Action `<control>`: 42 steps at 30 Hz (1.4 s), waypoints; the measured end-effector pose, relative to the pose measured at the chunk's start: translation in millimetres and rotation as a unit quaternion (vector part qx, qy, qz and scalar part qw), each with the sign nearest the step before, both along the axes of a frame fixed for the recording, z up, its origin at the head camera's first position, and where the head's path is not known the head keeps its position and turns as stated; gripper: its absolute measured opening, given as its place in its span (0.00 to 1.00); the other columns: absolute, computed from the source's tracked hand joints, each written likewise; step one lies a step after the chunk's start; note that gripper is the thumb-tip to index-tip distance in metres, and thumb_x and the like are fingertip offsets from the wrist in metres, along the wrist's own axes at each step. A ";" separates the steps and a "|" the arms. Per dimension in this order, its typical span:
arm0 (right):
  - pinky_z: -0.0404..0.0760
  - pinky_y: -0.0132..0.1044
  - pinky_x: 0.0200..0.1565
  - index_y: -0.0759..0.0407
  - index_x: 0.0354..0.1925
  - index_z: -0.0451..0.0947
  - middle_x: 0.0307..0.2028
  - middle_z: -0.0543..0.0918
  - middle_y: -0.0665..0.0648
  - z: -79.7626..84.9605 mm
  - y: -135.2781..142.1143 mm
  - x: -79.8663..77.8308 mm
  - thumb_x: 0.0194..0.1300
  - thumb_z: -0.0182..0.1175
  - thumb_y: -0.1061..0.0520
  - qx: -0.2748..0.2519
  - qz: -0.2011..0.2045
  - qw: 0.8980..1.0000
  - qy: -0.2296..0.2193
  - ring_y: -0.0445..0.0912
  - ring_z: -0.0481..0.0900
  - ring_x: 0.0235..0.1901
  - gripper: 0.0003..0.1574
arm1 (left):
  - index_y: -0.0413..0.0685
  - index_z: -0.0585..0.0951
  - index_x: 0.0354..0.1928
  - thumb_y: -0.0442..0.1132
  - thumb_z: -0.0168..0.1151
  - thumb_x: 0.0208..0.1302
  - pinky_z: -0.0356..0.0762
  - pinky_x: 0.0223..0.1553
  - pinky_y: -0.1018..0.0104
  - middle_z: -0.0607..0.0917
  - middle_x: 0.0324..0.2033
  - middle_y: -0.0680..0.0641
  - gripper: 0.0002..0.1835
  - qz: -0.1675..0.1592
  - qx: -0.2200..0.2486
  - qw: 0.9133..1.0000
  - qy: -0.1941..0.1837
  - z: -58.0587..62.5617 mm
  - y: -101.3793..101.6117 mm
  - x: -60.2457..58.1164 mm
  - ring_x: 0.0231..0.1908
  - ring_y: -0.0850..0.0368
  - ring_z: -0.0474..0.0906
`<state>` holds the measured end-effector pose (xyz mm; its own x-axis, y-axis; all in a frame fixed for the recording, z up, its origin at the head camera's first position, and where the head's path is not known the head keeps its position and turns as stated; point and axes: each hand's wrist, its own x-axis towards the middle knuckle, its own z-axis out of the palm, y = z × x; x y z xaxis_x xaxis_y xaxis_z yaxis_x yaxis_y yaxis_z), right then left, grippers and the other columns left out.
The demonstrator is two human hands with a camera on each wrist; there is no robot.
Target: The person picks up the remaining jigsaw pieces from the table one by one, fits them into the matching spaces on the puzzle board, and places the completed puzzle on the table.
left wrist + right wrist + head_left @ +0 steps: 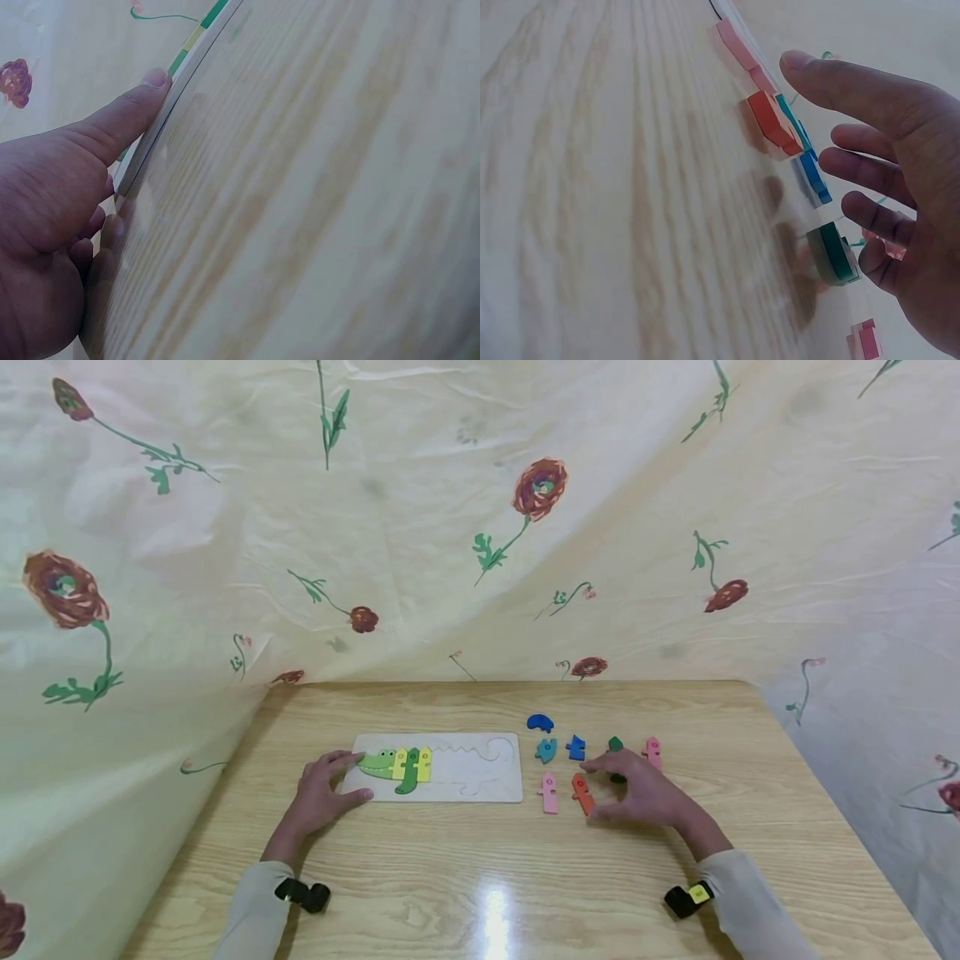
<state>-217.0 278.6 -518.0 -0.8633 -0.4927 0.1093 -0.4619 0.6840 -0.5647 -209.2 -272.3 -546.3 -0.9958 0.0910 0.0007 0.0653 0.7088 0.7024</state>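
A pale puzzle board [480, 781] lies on the table with a green crocodile head [377, 764], two yellow pieces and a green leg piece [408, 772] set in its left part; outlines show on the right part. At its left end rests my left hand [322, 791], and in the left wrist view the straight thumb [127, 112] lies along the board's edge. My right hand [637, 789] hovers with thumb and fingers spread over the loose pieces, nothing held. Nearest its fingertips is a red-orange piece [581, 793]. A dark green piece [838, 253] lies under the hand, partly hidden.
Other loose pieces lie right of the board: a dark blue one [540, 722], a teal one [546, 750], a blue one [576, 747] and two pink ones [550, 793]. Behind the wooden table [420, 877] hangs a flowered cloth [420, 527].
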 end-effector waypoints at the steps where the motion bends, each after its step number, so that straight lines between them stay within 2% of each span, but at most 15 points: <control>1: 0.77 0.59 0.58 0.53 0.62 0.81 0.59 0.82 0.54 0.0 -0.3 0.2 0.51 0.79 0.36 0.003 0.002 1.000 0.000 0.52 0.77 0.57 0.45 | 0.53 0.73 0.73 0.55 0.76 0.57 0.51 0.66 0.30 0.65 0.73 0.37 0.42 0.001 -0.001 1.000 -0.001 -0.2 0.1 -0.1 0.71 0.33 0.53; 12: 0.76 0.59 0.60 0.50 0.64 0.80 0.61 0.80 0.55 1.3 -4.9 -0.7 0.48 0.78 0.31 0.037 -0.002 0.999 -0.033 0.55 0.74 0.61 0.50 | 0.53 0.73 0.73 0.56 0.76 0.57 0.51 0.67 0.29 0.64 0.74 0.38 0.42 0.003 -0.003 1.000 -0.004 -0.5 0.1 -0.6 0.71 0.33 0.53; 33: 0.76 0.58 0.60 0.50 0.64 0.80 0.59 0.79 0.54 2.5 -7.1 -7.0 0.49 0.78 0.32 0.074 0.016 0.996 -0.045 0.55 0.72 0.60 0.48 | 0.54 0.73 0.73 0.57 0.76 0.56 0.51 0.66 0.29 0.64 0.74 0.37 0.43 -0.001 0.002 1.000 -0.001 -2.1 -1.8 -1.3 0.71 0.33 0.53; 42: 0.78 0.54 0.58 0.49 0.63 0.81 0.56 0.79 0.51 4.1 -9.4 -11.1 0.49 0.79 0.33 0.091 0.026 0.995 -0.042 0.51 0.73 0.57 0.46 | 0.53 0.73 0.72 0.56 0.77 0.56 0.52 0.66 0.29 0.65 0.73 0.36 0.43 -0.002 -0.001 1.000 0.006 -2.7 -1.4 -1.1 0.70 0.32 0.54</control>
<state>-228.0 269.2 -513.9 -0.8380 -0.5426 -0.0577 -0.4561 0.7546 -0.4718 -210.3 -273.8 -549.0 -0.9954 0.0947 0.0121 0.0760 0.7105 0.6996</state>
